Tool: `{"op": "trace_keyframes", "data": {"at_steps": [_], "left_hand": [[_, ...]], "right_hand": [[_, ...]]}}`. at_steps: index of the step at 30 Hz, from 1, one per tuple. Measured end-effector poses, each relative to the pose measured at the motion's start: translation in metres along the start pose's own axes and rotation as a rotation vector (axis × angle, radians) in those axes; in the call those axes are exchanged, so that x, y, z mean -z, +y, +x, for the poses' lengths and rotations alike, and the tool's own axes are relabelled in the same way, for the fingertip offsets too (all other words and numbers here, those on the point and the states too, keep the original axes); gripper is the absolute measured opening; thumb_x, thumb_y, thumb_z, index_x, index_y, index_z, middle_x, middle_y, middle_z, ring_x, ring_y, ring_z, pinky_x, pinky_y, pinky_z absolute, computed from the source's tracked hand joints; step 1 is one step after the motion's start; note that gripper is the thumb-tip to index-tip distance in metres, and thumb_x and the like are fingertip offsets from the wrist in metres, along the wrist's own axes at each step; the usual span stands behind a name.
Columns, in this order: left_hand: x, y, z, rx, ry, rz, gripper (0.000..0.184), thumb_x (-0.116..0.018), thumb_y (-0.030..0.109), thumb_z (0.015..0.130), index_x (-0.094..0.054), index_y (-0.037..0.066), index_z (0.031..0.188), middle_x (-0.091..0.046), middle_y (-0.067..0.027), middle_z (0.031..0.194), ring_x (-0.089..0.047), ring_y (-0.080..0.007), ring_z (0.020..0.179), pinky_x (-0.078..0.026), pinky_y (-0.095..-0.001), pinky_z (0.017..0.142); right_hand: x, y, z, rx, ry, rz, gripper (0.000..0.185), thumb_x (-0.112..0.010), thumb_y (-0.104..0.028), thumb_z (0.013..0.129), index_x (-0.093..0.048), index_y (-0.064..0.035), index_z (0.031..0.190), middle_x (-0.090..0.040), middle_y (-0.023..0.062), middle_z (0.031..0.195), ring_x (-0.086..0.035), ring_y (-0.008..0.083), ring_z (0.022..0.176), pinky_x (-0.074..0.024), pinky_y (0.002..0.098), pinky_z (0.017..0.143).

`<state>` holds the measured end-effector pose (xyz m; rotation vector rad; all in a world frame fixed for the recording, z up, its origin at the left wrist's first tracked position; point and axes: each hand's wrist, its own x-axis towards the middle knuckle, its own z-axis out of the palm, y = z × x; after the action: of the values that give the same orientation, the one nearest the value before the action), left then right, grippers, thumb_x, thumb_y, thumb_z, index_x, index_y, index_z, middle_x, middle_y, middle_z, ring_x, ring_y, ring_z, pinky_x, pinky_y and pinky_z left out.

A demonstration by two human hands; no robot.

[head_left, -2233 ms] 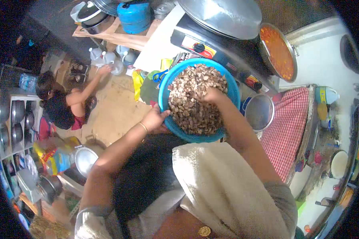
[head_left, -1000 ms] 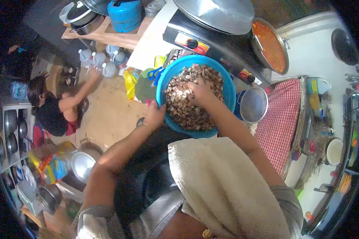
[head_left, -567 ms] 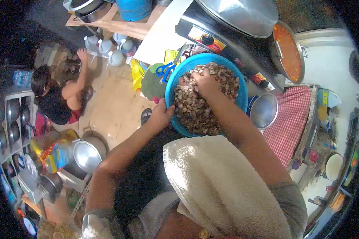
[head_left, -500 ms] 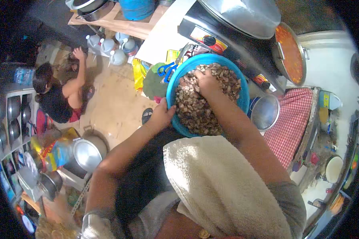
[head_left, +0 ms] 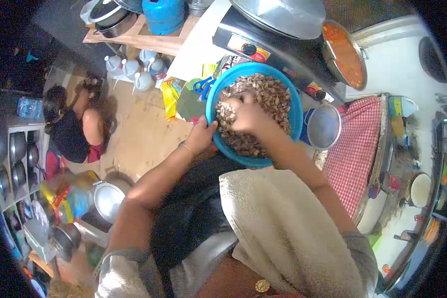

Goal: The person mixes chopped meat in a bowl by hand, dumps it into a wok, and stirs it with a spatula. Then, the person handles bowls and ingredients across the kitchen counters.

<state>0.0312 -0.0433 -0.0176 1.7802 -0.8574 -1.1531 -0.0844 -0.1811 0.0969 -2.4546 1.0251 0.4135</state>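
Observation:
A round blue basin [head_left: 297, 111] full of small chopped brown and whitish pieces [head_left: 270, 97] is in front of me, tilted slightly. My left hand [head_left: 200, 136] grips the basin's left rim, thumb on the inside. My right hand [head_left: 247, 115] is down among the pieces, its fingers bent and blurred, and what they hold, if anything, is hidden. Blue-handled scissors [head_left: 202, 87] lie just left of the basin, beside a green bag [head_left: 189, 103] and a yellow packet [head_left: 170, 97].
A black stove [head_left: 283, 54] with a large metal lid [head_left: 283, 15] stands beyond the basin. Right of it are a pot of orange-red food [head_left: 345, 54], a metal pot [head_left: 324, 126] and a red checked cloth [head_left: 355, 149]. Another person [head_left: 72, 124] crouches at the left, near plastic jugs [head_left: 130, 68].
My right hand has moved toward the near left part of the basin, stirring up a hollow in the pieces. The other person's arm has drawn back from its outstretched position.

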Motion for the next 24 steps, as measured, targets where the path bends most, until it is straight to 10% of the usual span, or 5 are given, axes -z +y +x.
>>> {"op": "trace_keyframes", "data": {"at_steps": [3,11,20,24], "left_hand": [[0.004,0.01,-0.002,0.068,-0.005,0.145,0.031,-0.055,0.022,0.092,-0.052,0.0,0.113,-0.063,-0.0242,0.096,-0.063,-0.0395,0.09,-0.049,-0.0469,0.079],[0.001,-0.006,0.004,-0.061,0.024,0.124,0.033,-0.058,0.027,0.09,-0.052,0.0,0.108,-0.063,-0.0262,0.098,-0.062,-0.0426,0.094,-0.049,-0.0477,0.08],[0.007,0.011,0.002,-0.019,-0.01,0.113,0.032,-0.059,0.024,0.09,-0.05,-0.002,0.106,-0.062,-0.0265,0.1,-0.061,-0.0413,0.098,-0.048,-0.0469,0.083],[0.006,-0.003,0.007,0.03,-0.08,0.01,0.033,-0.059,0.023,0.09,-0.049,-0.002,0.109,-0.062,-0.0257,0.099,-0.06,-0.0418,0.098,-0.048,-0.047,0.083]], "right_hand": [[-0.088,0.015,0.015,0.084,0.304,0.051,0.049,-0.064,-0.009,0.074,-0.061,-0.0296,0.119,-0.033,0.0307,0.137,-0.049,0.0527,0.108,-0.0449,0.0509,0.093],[-0.056,0.031,-0.009,-0.05,0.496,0.195,0.058,-0.078,-0.017,0.054,-0.061,-0.0144,0.11,-0.054,0.0226,0.113,-0.054,0.0425,0.104,-0.046,0.0494,0.091],[-0.062,0.141,-0.024,-0.158,0.38,0.731,0.077,-0.08,-0.009,0.059,-0.046,-0.0153,0.127,-0.053,0.0174,0.122,-0.054,0.0349,0.106,-0.0466,0.0425,0.092],[-0.081,0.141,-0.016,-0.209,0.46,0.203,0.08,-0.08,-0.008,0.062,-0.041,-0.0164,0.131,-0.043,0.0261,0.128,-0.055,0.0418,0.103,-0.0477,0.0419,0.093]]}}
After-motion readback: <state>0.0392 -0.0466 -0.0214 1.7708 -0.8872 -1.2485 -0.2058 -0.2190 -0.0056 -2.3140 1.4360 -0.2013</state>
